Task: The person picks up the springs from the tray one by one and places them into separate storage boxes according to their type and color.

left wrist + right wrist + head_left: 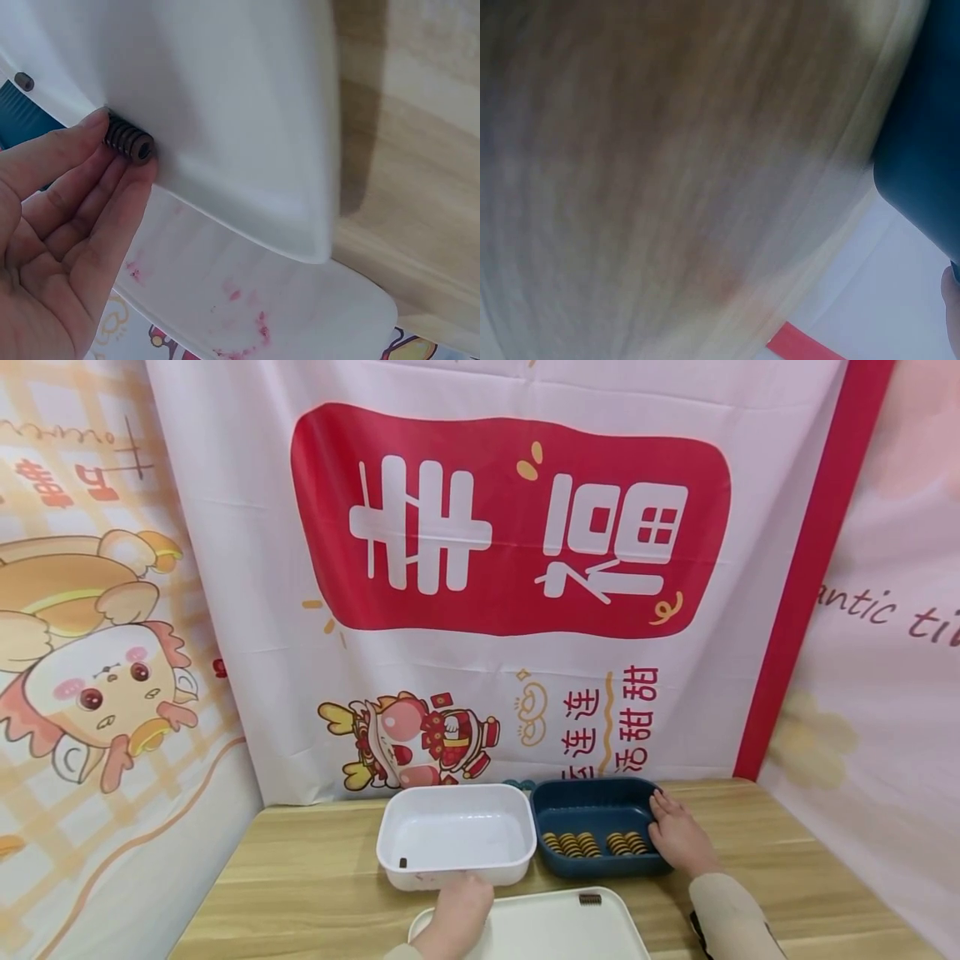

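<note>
My left hand (459, 910) pinches a dark brown coil spring (129, 141) between thumb and fingers, close over the cream tray (555, 935) at its far edge. A second dark spring (590, 900) lies on that tray near the far right corner. My right hand (681, 837) holds the right rim of the dark blue bin (600, 865); only a fingertip shows in the right wrist view. Inside this bin, several yellow-and-black striped springs (572, 844) stand in two groups along the near wall. A small dark piece (402, 862) lies in the white bin (455, 792).
Both bins stand side by side on a wooden table (300, 868), close to the printed cloth (510, 527) at the back. The tray lies in front of them. Pink smudges (262, 328) mark the white bin's outer wall. More printed cloth hangs at both sides.
</note>
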### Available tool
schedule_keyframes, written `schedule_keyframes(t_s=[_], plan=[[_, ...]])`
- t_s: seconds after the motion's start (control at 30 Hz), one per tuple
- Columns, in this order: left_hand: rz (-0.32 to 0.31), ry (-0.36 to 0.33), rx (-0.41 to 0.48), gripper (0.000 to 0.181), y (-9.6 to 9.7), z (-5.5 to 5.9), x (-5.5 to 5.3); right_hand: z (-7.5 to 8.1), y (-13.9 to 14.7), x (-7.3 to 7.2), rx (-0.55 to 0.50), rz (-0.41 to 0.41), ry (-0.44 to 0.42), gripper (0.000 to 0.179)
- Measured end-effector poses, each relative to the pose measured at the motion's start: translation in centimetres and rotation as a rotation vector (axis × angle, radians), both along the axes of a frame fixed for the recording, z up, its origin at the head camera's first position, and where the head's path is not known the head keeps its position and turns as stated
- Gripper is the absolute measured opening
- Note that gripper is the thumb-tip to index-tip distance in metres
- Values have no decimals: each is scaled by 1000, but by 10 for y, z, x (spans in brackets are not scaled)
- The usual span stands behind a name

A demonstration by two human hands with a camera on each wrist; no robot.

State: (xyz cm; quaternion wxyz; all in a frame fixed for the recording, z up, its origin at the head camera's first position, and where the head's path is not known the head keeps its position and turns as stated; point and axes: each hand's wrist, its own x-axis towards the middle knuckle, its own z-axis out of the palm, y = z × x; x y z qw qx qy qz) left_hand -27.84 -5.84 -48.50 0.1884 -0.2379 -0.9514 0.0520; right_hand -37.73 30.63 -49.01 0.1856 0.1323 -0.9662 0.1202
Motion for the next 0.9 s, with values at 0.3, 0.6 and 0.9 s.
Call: schedule_keyframes(t_s=[0.3, 0.6, 0.9], plan=[[-67, 19, -41, 13, 2, 2, -1, -1, 0, 0, -3, -2, -1, 43], [-137, 98, -134, 18, 4, 1, 0, -1, 1, -2, -3, 3, -9, 43], [-181, 42, -130, 17, 3, 3, -1, -2, 1, -1, -4, 1, -10, 44]])
